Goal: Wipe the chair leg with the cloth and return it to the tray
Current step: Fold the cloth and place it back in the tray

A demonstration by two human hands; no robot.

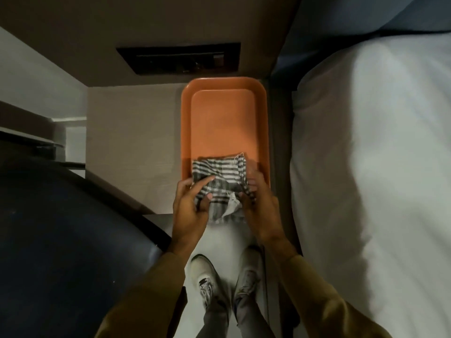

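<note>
An orange tray [223,118] lies on a light bedside tabletop, its long side running away from me. A grey-and-white striped cloth [220,176], folded, rests across the tray's near end and hangs over its front rim. My left hand [190,211] grips the cloth's left side, thumb on top. My right hand [262,208] holds the cloth's right edge, fingers curled around it. The chair's dark rounded seat [61,240] fills the lower left; its legs are hidden.
A white bed [378,179] runs along the right, close to the tabletop [131,132]. A dark recessed panel [180,58] sits in the wall behind the tray. My shoes [227,276] stand on pale floor between chair and bed.
</note>
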